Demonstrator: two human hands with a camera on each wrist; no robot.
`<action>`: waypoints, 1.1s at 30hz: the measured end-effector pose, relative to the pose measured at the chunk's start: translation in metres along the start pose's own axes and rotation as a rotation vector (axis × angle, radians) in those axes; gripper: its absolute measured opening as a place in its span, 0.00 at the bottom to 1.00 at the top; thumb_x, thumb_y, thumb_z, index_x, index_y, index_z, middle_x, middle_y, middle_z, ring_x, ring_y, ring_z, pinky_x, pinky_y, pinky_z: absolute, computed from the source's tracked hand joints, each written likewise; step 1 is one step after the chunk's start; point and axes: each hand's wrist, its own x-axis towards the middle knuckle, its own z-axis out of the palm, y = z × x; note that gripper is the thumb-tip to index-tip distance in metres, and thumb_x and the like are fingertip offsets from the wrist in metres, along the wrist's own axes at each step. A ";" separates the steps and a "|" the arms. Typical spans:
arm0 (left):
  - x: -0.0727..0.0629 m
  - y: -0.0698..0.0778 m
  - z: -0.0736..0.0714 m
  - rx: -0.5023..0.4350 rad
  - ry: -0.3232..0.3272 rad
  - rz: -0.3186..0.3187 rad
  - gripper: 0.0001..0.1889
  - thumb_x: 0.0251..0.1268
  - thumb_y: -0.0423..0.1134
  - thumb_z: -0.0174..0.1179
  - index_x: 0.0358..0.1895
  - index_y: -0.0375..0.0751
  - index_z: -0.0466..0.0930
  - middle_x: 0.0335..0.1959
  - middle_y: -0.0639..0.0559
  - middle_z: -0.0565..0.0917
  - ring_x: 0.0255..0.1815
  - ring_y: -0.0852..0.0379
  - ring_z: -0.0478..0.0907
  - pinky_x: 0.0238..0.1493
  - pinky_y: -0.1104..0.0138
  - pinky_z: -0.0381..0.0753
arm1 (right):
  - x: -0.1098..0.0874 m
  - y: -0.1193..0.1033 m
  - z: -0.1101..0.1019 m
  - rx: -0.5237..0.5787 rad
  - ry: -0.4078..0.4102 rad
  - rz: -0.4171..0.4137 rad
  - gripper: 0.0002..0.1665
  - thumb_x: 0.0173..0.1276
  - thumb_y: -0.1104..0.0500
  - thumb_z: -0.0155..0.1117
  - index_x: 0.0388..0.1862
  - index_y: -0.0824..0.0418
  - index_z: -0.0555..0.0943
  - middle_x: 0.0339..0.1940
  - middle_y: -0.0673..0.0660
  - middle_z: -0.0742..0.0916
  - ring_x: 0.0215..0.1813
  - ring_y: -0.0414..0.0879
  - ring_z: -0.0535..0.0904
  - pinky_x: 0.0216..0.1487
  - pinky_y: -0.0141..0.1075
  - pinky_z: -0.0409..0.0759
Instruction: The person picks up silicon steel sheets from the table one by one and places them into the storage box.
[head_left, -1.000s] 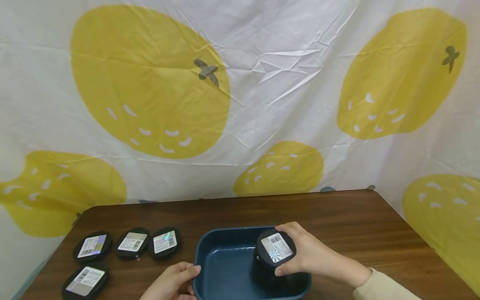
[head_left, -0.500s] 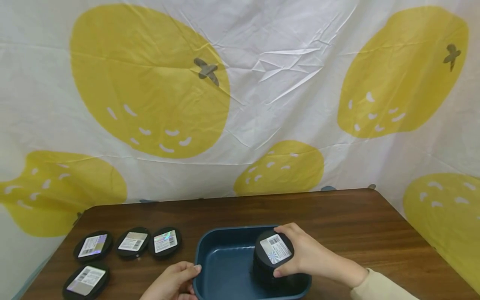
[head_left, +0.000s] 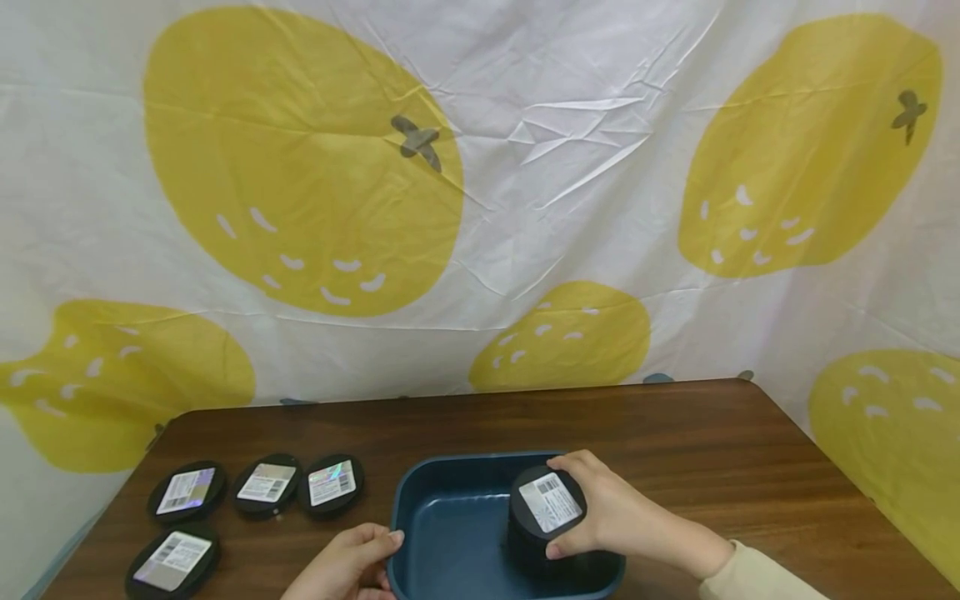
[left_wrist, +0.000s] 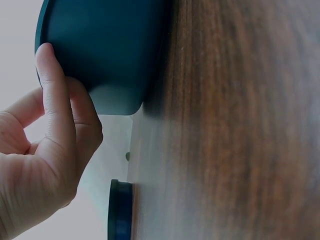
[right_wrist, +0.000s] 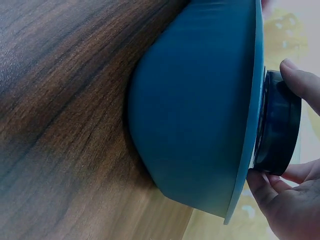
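Note:
A dark blue rectangular basin [head_left: 450, 533] stands at the table's front. My left hand [head_left: 348, 560] pinches its left rim; in the left wrist view, the fingers [left_wrist: 56, 100] of that hand lie against the wall. My right hand [head_left: 611, 508] grips a round black container [head_left: 547, 502] by its sides, thumb and fingers across from each other. A white barcode label faces up on it. It sits inside the basin's right part, on top of another dark form that is mostly hidden. In the right wrist view, the container [right_wrist: 280, 125] shows above the basin's rim.
Several more round black containers with white labels lie on the left of the wooden table [head_left: 420, 421], one of them a nearby container [head_left: 330, 486] left of the basin. Behind the table hangs a white cloth [head_left: 540, 225] printed with yellow fruit.
The right hand has lowered the black container slightly and aligned it over the dark form below; the gap between them has closed. The left hand stays on the rim.

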 end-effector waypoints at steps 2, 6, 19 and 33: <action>0.000 0.000 0.000 0.000 -0.002 -0.001 0.11 0.68 0.40 0.51 0.40 0.33 0.68 0.22 0.52 0.72 0.21 0.63 0.74 0.25 0.74 0.80 | 0.000 0.000 0.000 0.004 -0.002 -0.001 0.55 0.34 0.44 0.81 0.60 0.66 0.69 0.54 0.59 0.73 0.46 0.49 0.72 0.43 0.41 0.75; 0.001 0.001 0.000 0.001 -0.007 0.001 0.11 0.68 0.40 0.51 0.40 0.33 0.68 0.22 0.52 0.72 0.21 0.63 0.74 0.25 0.74 0.80 | -0.001 -0.001 0.000 0.015 -0.007 0.004 0.55 0.34 0.44 0.81 0.61 0.65 0.69 0.54 0.59 0.73 0.45 0.48 0.72 0.42 0.40 0.75; 0.003 -0.001 -0.001 0.012 -0.029 0.026 0.10 0.68 0.40 0.50 0.39 0.34 0.68 0.21 0.53 0.72 0.21 0.65 0.73 0.24 0.75 0.79 | 0.000 0.001 0.001 0.022 -0.017 0.022 0.55 0.35 0.43 0.80 0.61 0.65 0.69 0.54 0.59 0.73 0.46 0.49 0.72 0.44 0.42 0.75; 0.004 -0.002 -0.004 0.048 -0.032 0.046 0.11 0.67 0.41 0.52 0.38 0.35 0.69 0.20 0.54 0.73 0.21 0.65 0.72 0.24 0.76 0.77 | 0.000 0.002 0.002 0.020 -0.032 0.005 0.55 0.36 0.44 0.80 0.61 0.66 0.69 0.55 0.60 0.72 0.48 0.50 0.71 0.44 0.43 0.76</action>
